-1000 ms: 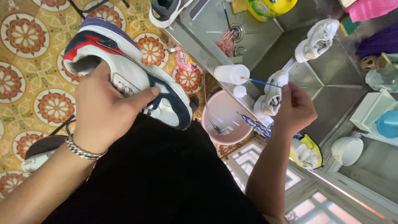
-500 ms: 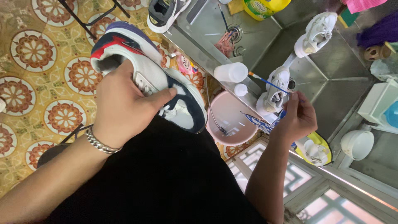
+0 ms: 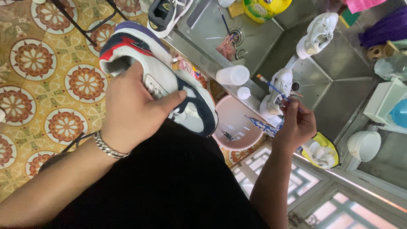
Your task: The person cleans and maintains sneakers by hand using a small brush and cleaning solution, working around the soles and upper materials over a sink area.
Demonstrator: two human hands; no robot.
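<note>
Your left hand (image 3: 131, 108) is wrapped around a white sneaker (image 3: 169, 89) with a navy toe and a red and navy heel, fingers curled over its upper and the thumb pressed along the laces near the tongue. The shoe lies under and just beyond your palm, tilted with its toe pointing toward the pink basin (image 3: 235, 127) and its heel up toward the patterned floor tiles (image 3: 34, 59). It is held over your lap, above the black fabric (your clothing, by the look of it).

Your right hand (image 3: 296, 125) is closed in a pinch around a thin blue brush (image 3: 275, 90), whose tip points up and away from you toward the steel sink (image 3: 339, 85). The brush stands well apart from the sneaker, with the pink basin between the two hands. Just beyond your right fingers sits a small white shoe (image 3: 277, 91) on the sink edge, and a second white shoe (image 3: 318, 34) rests farther up in the sink.

A white plastic cup (image 3: 232, 75) lies on its side on the sink rim near the sneaker's toe. A white bowl (image 3: 363, 145) sits to the right, and a yellow bottle (image 3: 265, 8) stands at the top.
</note>
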